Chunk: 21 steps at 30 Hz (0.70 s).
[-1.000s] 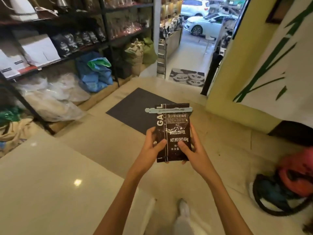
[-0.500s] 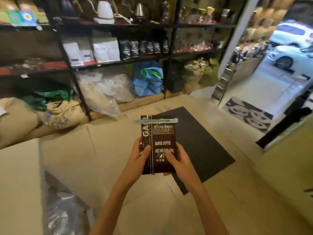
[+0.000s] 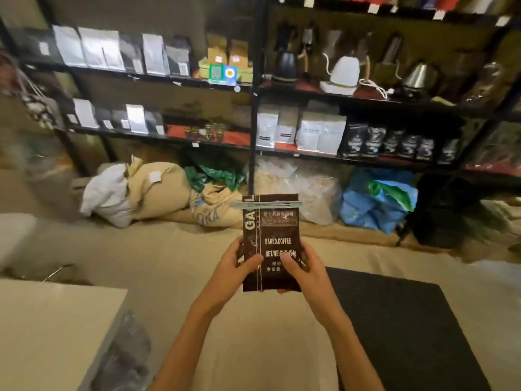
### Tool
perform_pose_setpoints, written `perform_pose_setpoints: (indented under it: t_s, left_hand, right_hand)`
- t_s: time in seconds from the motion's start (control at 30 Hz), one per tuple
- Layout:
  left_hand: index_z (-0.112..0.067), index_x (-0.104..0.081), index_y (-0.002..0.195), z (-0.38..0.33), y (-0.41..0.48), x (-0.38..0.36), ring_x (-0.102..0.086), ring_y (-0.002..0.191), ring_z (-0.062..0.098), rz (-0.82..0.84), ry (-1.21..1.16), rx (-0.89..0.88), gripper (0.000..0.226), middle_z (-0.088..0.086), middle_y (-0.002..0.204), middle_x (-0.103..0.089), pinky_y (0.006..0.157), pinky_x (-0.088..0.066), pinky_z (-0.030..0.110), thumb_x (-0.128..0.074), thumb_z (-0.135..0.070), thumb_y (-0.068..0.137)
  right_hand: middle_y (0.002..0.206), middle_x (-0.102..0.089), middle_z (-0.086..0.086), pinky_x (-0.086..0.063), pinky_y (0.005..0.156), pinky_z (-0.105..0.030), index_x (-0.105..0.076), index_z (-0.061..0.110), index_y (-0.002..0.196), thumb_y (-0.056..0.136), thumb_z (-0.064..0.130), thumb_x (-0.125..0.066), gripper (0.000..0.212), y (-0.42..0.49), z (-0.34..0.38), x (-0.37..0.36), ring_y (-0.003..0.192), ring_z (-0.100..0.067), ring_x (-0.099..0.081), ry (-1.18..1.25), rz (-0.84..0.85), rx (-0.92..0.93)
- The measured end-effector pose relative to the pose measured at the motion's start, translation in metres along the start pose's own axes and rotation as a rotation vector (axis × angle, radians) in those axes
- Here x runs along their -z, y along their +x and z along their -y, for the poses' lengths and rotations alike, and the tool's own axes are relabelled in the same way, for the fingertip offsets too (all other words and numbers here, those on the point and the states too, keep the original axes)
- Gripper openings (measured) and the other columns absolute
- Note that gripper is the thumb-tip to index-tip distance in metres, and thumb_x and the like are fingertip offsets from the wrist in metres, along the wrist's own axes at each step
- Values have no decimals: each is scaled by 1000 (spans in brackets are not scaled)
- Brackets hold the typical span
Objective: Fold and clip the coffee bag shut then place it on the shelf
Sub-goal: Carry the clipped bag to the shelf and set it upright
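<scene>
— Head view, up front?
— Dark brown coffee bag (image 3: 271, 244), upright, printed "BAKED.COFFEE", held in mid-air above the floor. Pale clip (image 3: 265, 204) clamped straight across just under the top edge.
— Grip?
— Left hand (image 3: 236, 270) on the left edge, right hand (image 3: 306, 270) on the right edge; fingers of both closed on the bag, thumbs pressed on the front.
— Behind?
— Black metal shelf unit (image 3: 253, 114), not yet reached. White pouches (image 3: 321, 132) and black pouches (image 3: 392, 142) standing on the middle shelf; white kettle (image 3: 342, 76) with dark and steel kettles one level up.
— Underneath?
— Burlap sacks (image 3: 166, 190), clear plastic sacks (image 3: 304, 187), blue bags (image 3: 375, 201) crowded under the lowest shelf. Dark mat (image 3: 408, 328) on the floor to the right, pale counter (image 3: 53, 320) lower left.
</scene>
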<state>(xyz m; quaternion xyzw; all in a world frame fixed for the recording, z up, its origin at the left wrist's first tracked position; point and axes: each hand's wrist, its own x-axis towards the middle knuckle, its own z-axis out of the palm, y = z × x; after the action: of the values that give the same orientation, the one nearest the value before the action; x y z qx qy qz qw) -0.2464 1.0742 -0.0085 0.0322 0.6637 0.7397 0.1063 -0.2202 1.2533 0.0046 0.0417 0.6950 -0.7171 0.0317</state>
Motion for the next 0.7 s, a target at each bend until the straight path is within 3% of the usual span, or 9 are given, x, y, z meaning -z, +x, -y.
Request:
perform_pose_setpoints:
  t_s: [0.13, 0.3, 0.5, 0.7]
  left_hand:
    - [-17, -52, 133, -21, 78, 42, -71, 105, 17, -162, -17, -31, 45, 4, 121, -71, 80, -61, 31, -66, -14, 91]
    - [-23, -50, 136, -40, 186, 124, -68, 112, 15, -295, 38, -34, 49, -1, 125, -68, 91, -58, 39, -67, -20, 90]
    - [-32, -52, 125, -61, 314, 224, -70, 107, 12, -423, 29, -23, 40, -1, 126, -65, 82, -61, 33, -67, -18, 90]
    - [-30, -53, 127, -83, 426, 356, -70, 102, 4, -512, 29, -8, 41, -6, 120, -68, 80, -60, 26, -64, -13, 92]
  right_hand:
    - [118, -69, 6, -62, 64, -44, -51, 31, 130, 87, 24, -70, 48, 114, 15, -28, 96, -20, -73, -2, 123, 10]
    - [121, -67, 6, -62, 63, -40, -48, 28, 131, 87, 22, -69, 49, 266, 20, -87, 97, -17, -73, 2, 299, -4]
    - [123, -64, 10, -63, 63, -41, -48, 38, 124, 87, 22, -70, 47, 440, 26, -172, 100, -17, -72, 21, 445, -30]
    - [122, -66, 12, -63, 66, -46, -45, 29, 134, 88, 22, -70, 53, 584, 29, -288, 103, -14, -71, 16, 501, -77]
